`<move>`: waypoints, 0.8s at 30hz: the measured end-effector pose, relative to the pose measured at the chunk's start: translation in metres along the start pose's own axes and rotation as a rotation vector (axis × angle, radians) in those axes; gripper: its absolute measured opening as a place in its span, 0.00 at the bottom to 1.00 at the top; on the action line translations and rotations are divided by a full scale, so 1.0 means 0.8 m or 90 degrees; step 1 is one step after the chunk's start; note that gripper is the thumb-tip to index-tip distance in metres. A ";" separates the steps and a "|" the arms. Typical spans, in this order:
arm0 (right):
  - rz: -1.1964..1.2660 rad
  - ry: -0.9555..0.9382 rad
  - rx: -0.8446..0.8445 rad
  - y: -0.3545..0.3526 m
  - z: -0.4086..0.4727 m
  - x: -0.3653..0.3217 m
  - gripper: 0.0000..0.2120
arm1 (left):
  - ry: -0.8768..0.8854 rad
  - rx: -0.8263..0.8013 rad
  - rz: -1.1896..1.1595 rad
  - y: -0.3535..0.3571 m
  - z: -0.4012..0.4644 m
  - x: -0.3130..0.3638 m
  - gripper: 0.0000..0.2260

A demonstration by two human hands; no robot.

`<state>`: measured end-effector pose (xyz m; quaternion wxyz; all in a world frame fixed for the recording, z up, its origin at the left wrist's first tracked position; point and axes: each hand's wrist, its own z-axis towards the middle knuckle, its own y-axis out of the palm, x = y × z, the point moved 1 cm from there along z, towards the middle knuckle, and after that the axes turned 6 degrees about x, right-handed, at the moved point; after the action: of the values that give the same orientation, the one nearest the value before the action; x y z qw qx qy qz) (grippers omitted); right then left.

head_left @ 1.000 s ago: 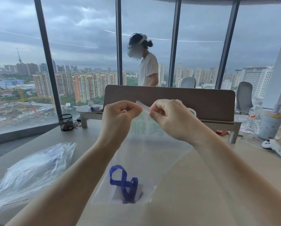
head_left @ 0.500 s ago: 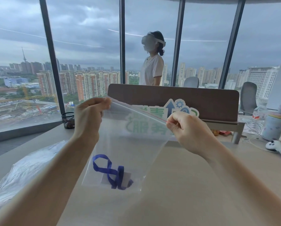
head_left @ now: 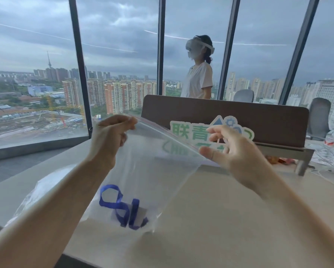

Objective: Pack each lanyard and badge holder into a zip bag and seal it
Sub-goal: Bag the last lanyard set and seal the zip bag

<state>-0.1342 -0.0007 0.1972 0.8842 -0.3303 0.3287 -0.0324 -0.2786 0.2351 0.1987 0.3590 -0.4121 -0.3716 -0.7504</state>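
Right hand (head_left: pixel 237 157) just let go of zip bag (head_left: pixel 150 171), fingers now spread. Left hand (head_left: pixel 112 138) keeps pinching far-left top corner. Blue lanyard (head_left: pixel 121 209) at bag bottom above tabletop (head_left: pixel 230 219). Seal run likely finished.

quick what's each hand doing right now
Left hand: pinches the top corner of the clear plastic zip bag.
Right hand: open, fingers spread at the bag's other top corner.

Left grip (head_left: pixel 112 136) raised, fingers curled pinching; right grip (head_left: pixel 233 151) raised, fingers spread
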 end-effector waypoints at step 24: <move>0.264 -0.075 0.028 0.184 0.218 -0.132 0.08 | 0.005 0.074 -0.038 -0.129 0.203 0.024 0.02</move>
<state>-0.1346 0.2413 0.2660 0.8965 -0.2375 0.3368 0.1626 -0.3168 0.4173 0.2511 0.3612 -0.3767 -0.4253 -0.7395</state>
